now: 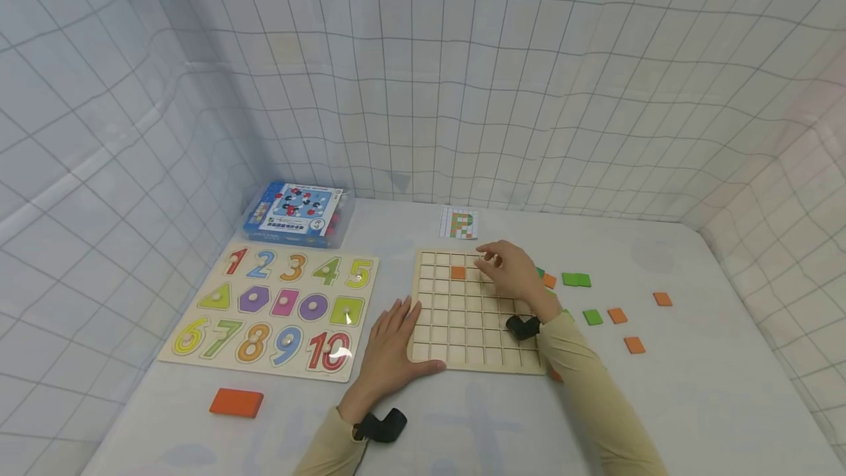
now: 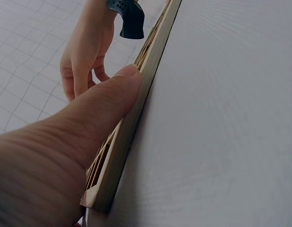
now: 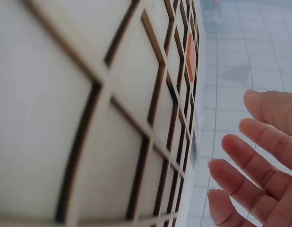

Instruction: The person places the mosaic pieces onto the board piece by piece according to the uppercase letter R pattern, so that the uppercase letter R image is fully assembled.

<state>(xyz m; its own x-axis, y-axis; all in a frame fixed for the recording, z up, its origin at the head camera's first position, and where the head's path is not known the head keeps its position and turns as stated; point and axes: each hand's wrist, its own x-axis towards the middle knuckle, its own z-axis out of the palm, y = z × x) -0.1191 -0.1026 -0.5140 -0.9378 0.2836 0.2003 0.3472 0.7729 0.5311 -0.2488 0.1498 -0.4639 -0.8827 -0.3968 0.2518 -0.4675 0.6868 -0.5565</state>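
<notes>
A wooden grid board (image 1: 456, 317) lies flat on the table, with one orange square tile (image 1: 458, 272) in a cell of its second row from the back. My left hand (image 1: 388, 353) rests at the board's front left corner, fingers extended along the left side. In the left wrist view its thumb (image 2: 115, 97) lies against the front edge. Over the back right part of the board hovers my right hand (image 1: 512, 270), its fingers loosely bent. The right wrist view shows those fingers (image 3: 240, 177) apart from one another, with nothing between them.
Green tiles (image 1: 576, 280) and orange tiles (image 1: 634, 345) are scattered right of the board. Behind it lies a pattern card (image 1: 459, 223). On the left are a number puzzle (image 1: 304, 322), a boxed set (image 1: 297, 213) and an orange block (image 1: 236, 402). Gridded curtains surround the table.
</notes>
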